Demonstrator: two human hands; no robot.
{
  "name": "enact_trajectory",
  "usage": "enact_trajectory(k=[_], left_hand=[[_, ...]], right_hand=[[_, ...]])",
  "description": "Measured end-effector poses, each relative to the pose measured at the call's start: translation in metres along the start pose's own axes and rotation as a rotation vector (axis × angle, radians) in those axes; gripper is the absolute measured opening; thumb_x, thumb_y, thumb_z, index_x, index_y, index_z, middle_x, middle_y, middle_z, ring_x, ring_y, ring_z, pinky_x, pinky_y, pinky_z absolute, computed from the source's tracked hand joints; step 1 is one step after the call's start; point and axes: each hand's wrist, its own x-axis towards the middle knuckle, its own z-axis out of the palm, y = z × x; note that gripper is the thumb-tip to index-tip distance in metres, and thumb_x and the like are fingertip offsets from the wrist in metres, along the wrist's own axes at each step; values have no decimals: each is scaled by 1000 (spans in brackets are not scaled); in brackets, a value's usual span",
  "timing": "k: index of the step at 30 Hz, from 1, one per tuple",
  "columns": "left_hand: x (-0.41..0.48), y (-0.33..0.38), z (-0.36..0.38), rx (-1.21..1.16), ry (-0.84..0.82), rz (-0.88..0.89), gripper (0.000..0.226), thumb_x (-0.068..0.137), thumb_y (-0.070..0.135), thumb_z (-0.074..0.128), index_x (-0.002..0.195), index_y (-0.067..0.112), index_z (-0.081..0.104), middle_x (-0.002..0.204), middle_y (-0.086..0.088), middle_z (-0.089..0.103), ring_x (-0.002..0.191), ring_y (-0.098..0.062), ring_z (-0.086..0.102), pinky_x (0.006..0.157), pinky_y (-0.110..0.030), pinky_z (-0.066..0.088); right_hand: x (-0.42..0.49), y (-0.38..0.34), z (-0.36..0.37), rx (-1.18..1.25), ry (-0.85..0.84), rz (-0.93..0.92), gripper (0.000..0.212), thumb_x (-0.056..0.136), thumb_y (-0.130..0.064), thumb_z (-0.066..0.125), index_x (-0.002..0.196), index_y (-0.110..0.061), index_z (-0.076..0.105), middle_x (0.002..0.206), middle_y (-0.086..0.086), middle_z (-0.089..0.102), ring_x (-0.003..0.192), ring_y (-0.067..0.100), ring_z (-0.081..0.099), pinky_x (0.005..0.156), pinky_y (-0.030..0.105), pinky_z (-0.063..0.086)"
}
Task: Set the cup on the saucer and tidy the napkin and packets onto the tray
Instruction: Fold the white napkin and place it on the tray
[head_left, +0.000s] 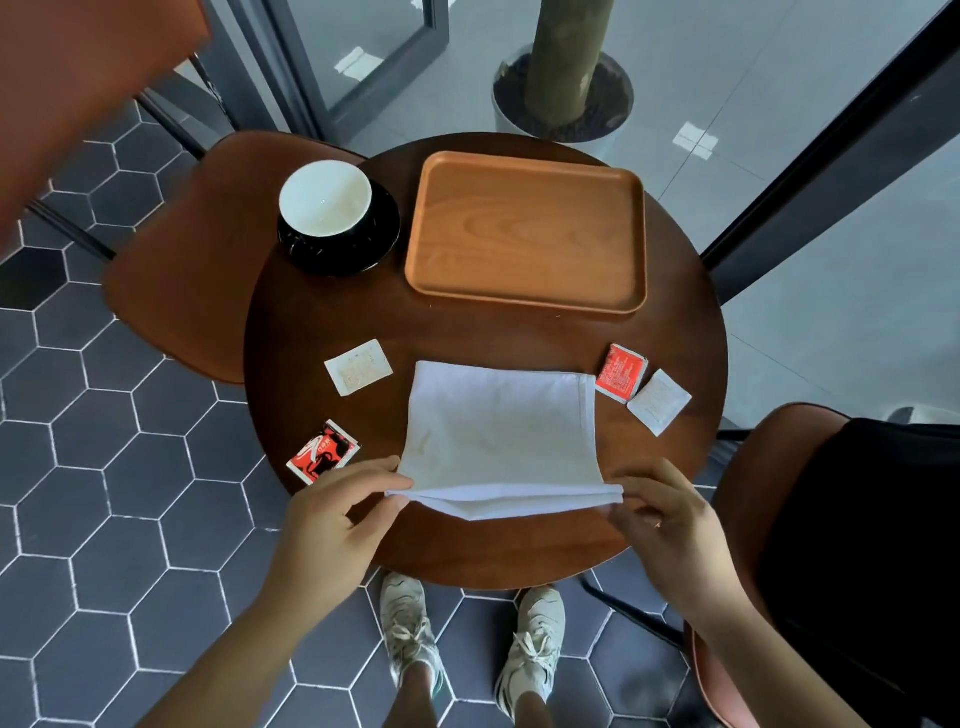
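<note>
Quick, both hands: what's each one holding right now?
Left hand: pinching the napkin at its near left corner.
Right hand: pinching its near right corner.

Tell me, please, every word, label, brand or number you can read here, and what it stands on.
No text can be quoted.
On the near-left red packet: white characters and a dark figure, too blurred to read.
On the right red packet: fine white print, too small to read.
On the left white packet and the right white packet: faint print, unreadable.
On the napkin, tray, cup and saucer: no text seen.
</note>
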Motion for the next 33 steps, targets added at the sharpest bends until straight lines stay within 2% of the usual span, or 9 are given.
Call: enact_trajectory(k=[2,5,8,12,16,19,25,30,33], left_hand=[[2,-1,0,-19,-40,-20,14,84,17,67,95,18,76,102,12,73,98,-5,68,87,-28,53],[14,-5,5,-33,-34,-4,14,88,20,63,98,23,72,97,16,68,92,-10,66,81,-22,51],[29,-12,13,-28,-5,-37,17,93,19,63,103,31,70,98,17,67,90,-8,66,77,-17,51],[55,-16,25,-113,65,-139,25,92,14,67,103,36,71,93,27,68,84,-1,67,72,-7,47],[83,-11,34,-204,129,-194,24,91,15,69,105,34,69,94,7,71,86,-6,67,75,-13,52],[95,-7,36,-318,95,-272,35,85,13,75,110,36,68,95,7,68,84,-4,68,74,-14,52],[104,-11,38,-281,145,-316,46,78,1,79,112,30,69,96,3,69,85,-16,70,76,-23,55],[114,-10,48,-191,198,-254,42,78,1,76,110,29,71,90,15,66,80,3,64,74,-9,50],[115,-12,53,-140,215,-229,40,79,-1,74,111,23,71,89,16,64,79,4,62,71,-6,48]], right_hand=[[-1,0,1,17,-7,57,30,84,-17,76,89,-46,72,104,-26,65,92,6,64,67,4,45],[6,-3,5,60,25,155,38,85,-24,75,83,-61,65,89,-24,65,80,-4,64,63,2,41],[20,-6,8,72,51,157,27,87,-27,72,80,-52,65,83,-19,68,78,-3,64,64,4,42],[47,-8,13,54,80,212,14,90,-30,68,80,-39,65,77,-28,68,73,-1,64,59,11,43],[68,0,22,49,112,278,9,94,-34,63,86,-30,65,75,-16,67,69,9,65,60,25,49],[76,7,28,45,145,324,16,95,-39,61,93,-23,67,79,-13,68,70,12,67,61,33,55],[87,9,35,-88,143,303,15,97,-41,57,92,-28,61,78,-20,61,72,6,61,56,25,48],[92,8,38,-211,144,298,17,99,-40,53,91,-26,56,72,-17,56,64,7,57,51,28,48],[96,6,42,-298,116,294,17,102,-41,47,93,-27,49,71,-12,53,64,11,58,53,31,49]])
